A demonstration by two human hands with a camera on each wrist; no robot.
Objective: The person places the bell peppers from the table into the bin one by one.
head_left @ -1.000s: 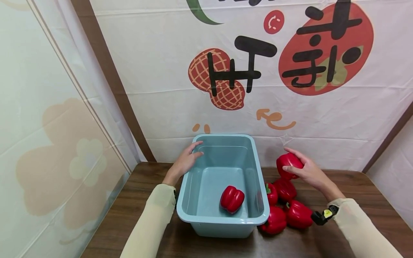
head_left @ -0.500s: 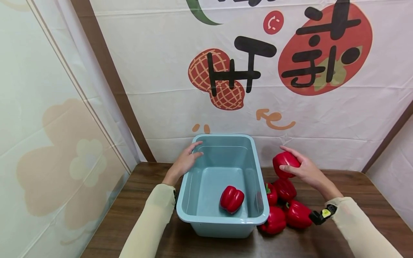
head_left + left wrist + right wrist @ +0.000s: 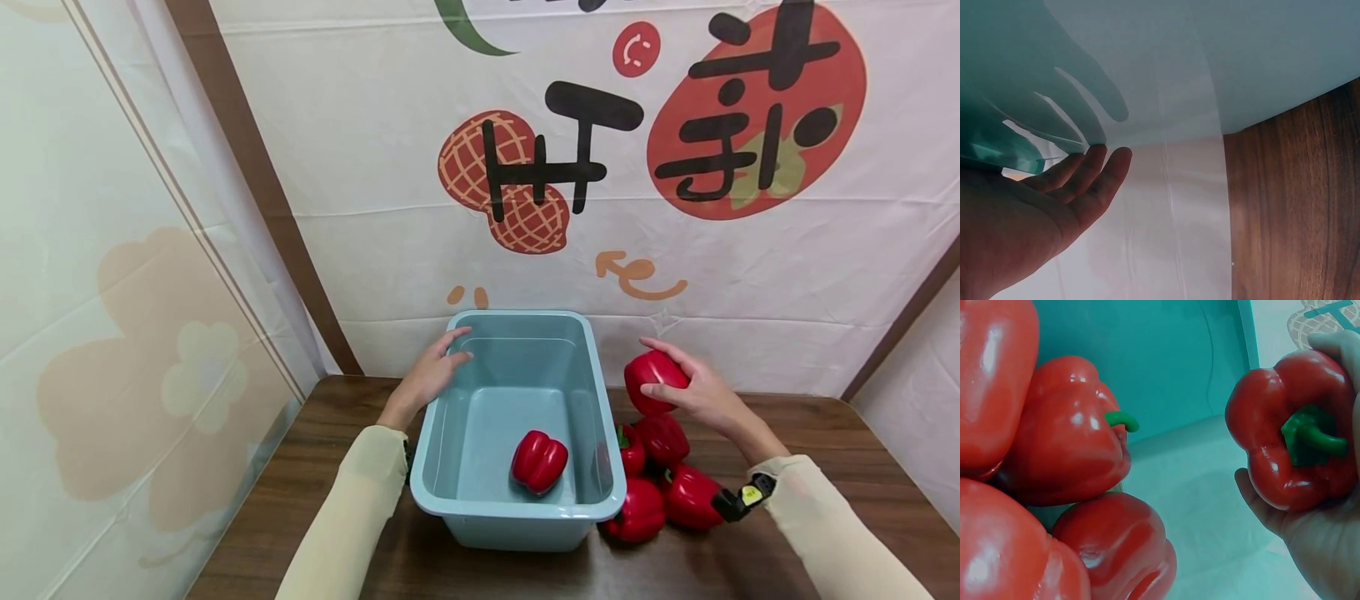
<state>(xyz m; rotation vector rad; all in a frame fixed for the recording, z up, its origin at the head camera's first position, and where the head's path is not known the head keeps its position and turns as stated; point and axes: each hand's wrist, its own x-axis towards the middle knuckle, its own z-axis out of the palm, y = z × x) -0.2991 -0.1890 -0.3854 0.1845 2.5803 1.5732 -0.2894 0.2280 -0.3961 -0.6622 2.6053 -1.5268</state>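
White printed fabric (image 3: pixel 360 208) is hung behind a brown wood-grain table (image 3: pixel 787 550). One red bell pepper (image 3: pixel 643 373) is gripped in the right hand (image 3: pixel 705 397), between the thumb and the extended fingers, and is held outside the tub (image 3: pixel 517 533), beyond its right wall; its green stem (image 3: pixel 1322 442) is shown in the right wrist view, and it is seen there well apart from the neighbouring peppers. Nearby, four more peppers (image 3: pixel 662 442) are clustered on the table beside the tub's right wall. Inside the pale blue tub, a single pepper (image 3: pixel 539 461) is laid on the floor, toward the near end. At the left wall, the left hand (image 3: pixel 429 372) is placed with its fingers extended against the plastic, nothing being clasped. Both forearms are covered by cream sleeves (image 3: pixel 341 508).
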